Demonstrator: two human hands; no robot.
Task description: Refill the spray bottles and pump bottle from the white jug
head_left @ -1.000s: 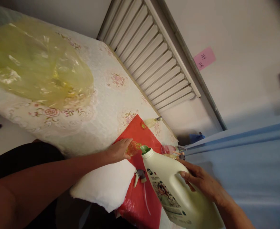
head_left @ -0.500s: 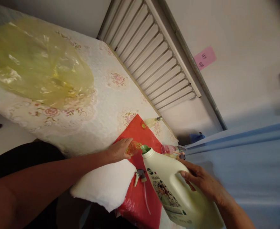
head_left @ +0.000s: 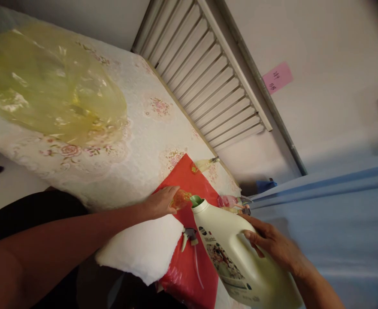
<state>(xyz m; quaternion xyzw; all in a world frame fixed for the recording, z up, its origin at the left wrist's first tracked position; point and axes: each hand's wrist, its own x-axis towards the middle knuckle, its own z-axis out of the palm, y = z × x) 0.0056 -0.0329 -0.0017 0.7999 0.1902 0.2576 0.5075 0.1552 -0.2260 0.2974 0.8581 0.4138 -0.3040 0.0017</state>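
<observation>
My left hand is closed around a small clear orange bottle standing on a red plastic sheet. My right hand grips the handle of a large cream detergent jug, tilted so that its green spout sits right beside the small bottle's top. A loose spray-trigger head with its tube lies on the red sheet just below the jug's neck.
A white folded cloth lies left of the red sheet. Other small spray bottles, one yellowish and one pink, lie behind. A yellow plastic bag rests on the floral tablecloth. A louvred panel and blue fabric border the table.
</observation>
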